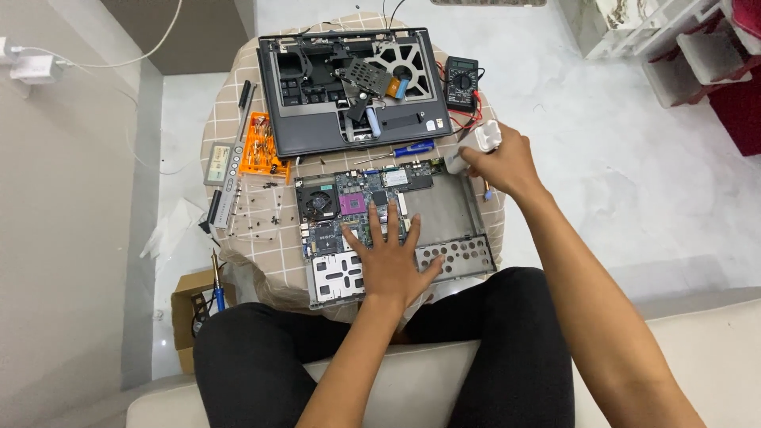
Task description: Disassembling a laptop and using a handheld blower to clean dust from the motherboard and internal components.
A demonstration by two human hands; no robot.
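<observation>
Left hand point(390, 265) on motherboard point(357, 210) (flat); right hand point(501, 162) around white bottle point(478, 143)

A pale, glossy marble-look floor point(602, 150) fills the far and right side of the scene, catching soft, even light. The small round worktop point(238, 254) wears a beige cloth checked with white lines. A plain beige wall point(63, 238) runs down the left, with a white plug adapter point(33, 67) and white cable point(151, 47) far left. White slatted shelving point(666, 40) stands far right. A cream seat point(713, 349) lies near.
</observation>
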